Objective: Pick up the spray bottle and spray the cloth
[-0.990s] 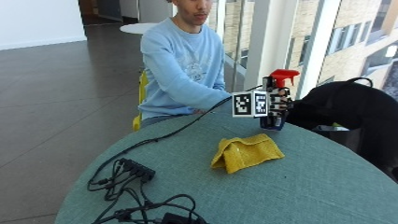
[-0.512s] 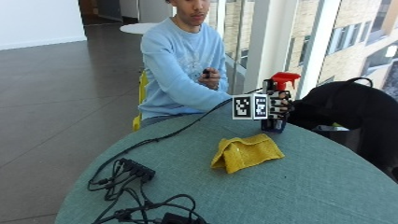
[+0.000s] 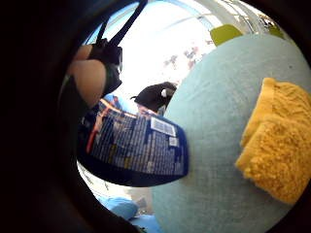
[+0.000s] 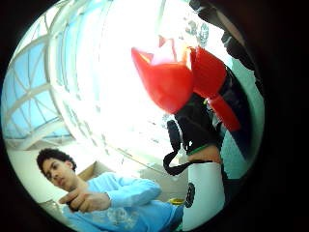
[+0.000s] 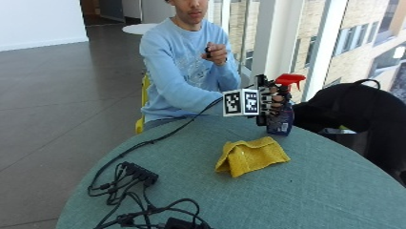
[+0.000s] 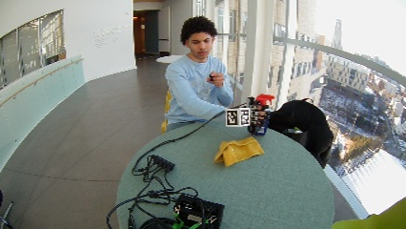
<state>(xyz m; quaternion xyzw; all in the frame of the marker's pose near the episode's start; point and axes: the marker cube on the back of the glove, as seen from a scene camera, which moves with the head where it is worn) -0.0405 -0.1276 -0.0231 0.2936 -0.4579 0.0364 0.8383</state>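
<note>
Right hand [image 5: 271, 101] fingers wrapped round spray bottle [image 5: 280, 119] neck on desk [image 5: 329, 191]; rigid plastic, likely light; yellow cloth [image 5: 250, 155] soft, near.

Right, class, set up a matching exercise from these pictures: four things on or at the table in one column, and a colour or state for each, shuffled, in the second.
Things:
1. spray bottle
2. cloth
3. gloved right hand
4. power strip

States:
A. lies folded on the table, yellow
B. black, among cables near the table edge
C. upright, dark blue with a red trigger head
D. grips the bottle's neck

Pairs: 1-C, 2-A, 3-D, 4-B
</note>
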